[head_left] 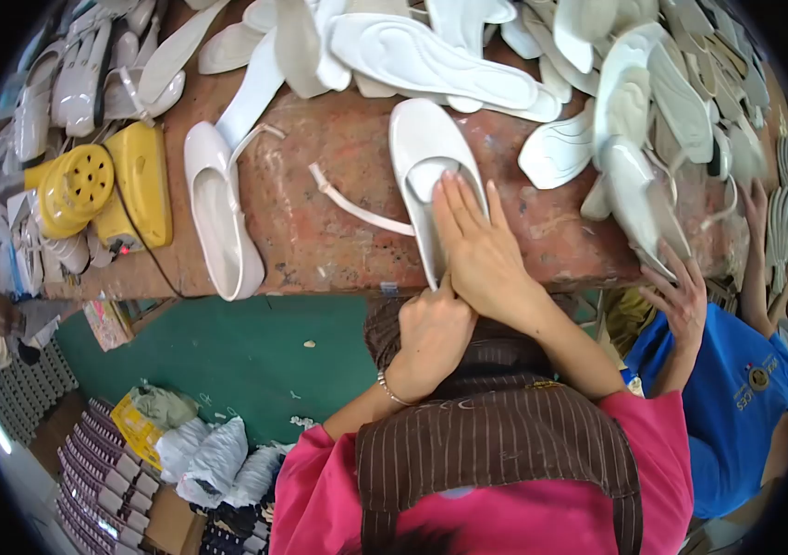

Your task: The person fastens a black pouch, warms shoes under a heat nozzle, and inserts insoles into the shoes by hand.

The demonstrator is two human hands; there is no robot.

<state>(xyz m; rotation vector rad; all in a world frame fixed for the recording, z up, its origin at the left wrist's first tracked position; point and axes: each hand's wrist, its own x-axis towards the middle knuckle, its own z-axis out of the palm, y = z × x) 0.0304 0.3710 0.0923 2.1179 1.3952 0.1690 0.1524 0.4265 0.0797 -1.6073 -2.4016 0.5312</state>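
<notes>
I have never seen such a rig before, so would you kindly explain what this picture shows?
There is no robot here: one camera on a person's head looks forward and down at their two bare hands. The left hand holds a white shoe by its heel; the right hand has its fingers inside. On the worn table lie a second shoe and a yellow device to the left, with insoles and more shoes heaped along the far side. At the right, a co-worker in blue touches another shoe.
</notes>
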